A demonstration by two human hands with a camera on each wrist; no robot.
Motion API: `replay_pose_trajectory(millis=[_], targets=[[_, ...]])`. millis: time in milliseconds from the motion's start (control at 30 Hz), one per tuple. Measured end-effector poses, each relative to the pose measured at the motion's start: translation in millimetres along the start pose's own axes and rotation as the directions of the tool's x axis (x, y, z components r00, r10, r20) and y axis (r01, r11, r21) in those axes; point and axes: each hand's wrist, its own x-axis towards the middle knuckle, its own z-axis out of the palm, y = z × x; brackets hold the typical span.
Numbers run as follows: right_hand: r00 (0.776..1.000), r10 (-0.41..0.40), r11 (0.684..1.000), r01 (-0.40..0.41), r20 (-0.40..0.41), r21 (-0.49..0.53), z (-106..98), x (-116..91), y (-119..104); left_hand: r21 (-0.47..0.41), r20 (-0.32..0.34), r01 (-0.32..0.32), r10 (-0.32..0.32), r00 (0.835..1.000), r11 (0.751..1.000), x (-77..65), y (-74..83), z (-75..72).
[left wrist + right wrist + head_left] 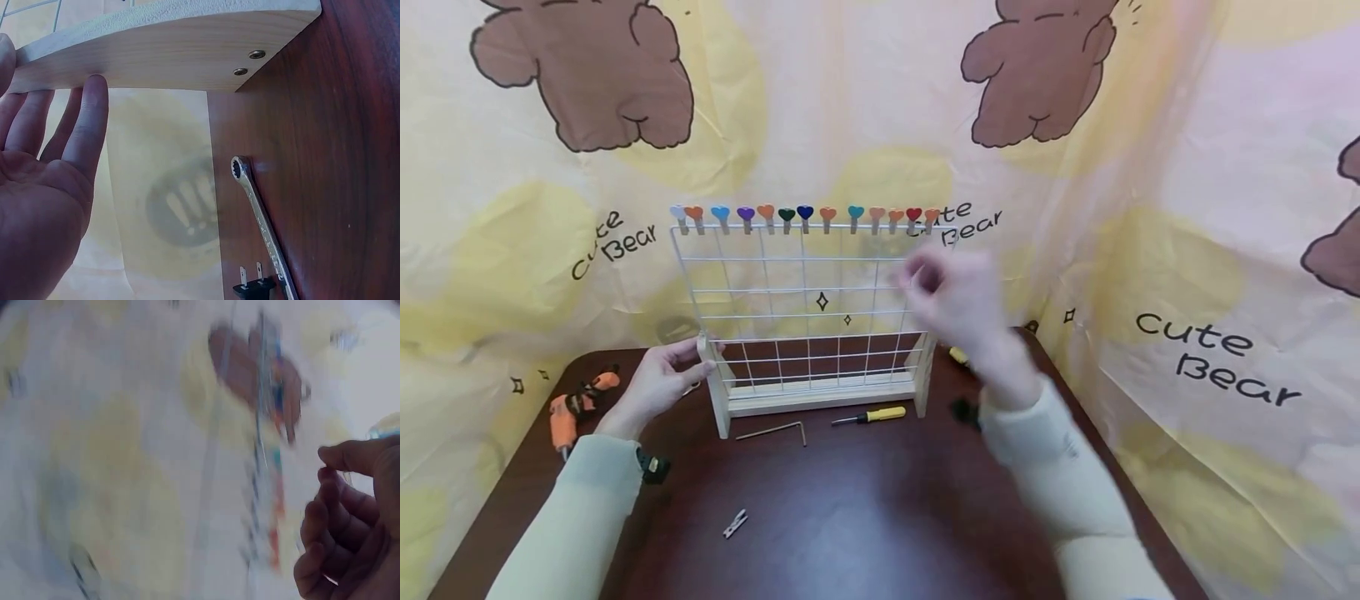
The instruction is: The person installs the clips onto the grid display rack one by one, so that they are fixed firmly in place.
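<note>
A white wire grid (805, 289) stands upright in a wooden base (820, 403). Small clothespins with coloured hearts (828, 214) line its top edge. My left hand (658, 379) grips the stand's left wooden side panel (150, 59), thumb on one face and fingers on the other. In front of the grid's right part my right hand (958, 292) is in the air, blurred by motion. Its fingers are loosely curled in the right wrist view, thumb near the index finger (328, 477), with nothing visible between them. A loose clothespin (736, 523) lies on the table.
Before the stand lie a hex key (771, 431) and a yellow-handled screwdriver (883, 413). An orange power tool (562, 423) rests at the table's left edge. Beyond the side panel are a wrench (258, 209) and a black plug (253, 289). Printed cloth walls surround the table.
</note>
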Motion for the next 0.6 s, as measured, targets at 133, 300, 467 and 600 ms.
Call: replay_pose_trajectory(millis=[133,300,467,600], targets=[[0.927,-0.176,0.984,0.152,0.332,0.097,94,-43,-47,0.0,-0.005,-0.01,0.01,1.0,1.0,0.4,0.3,-3.1],[0.586,-0.297,0.926,0.37,0.754,0.077,202,-96,-103,0.002,-0.02,-0.02,0.02,1.0,1.0,-0.7,0.8,-2.5],[0.437,-0.319,0.88,0.465,0.841,0.093,254,-131,-131,0.001,0.005,0.006,-0.006,1.0,1.0,-1.3,2.5,0.2],[0.455,-0.357,0.885,0.444,0.816,0.14,260,-139,-129,0.014,0.002,0.014,-0.014,1.0,1.0,-3.9,2.1,-1.8]])
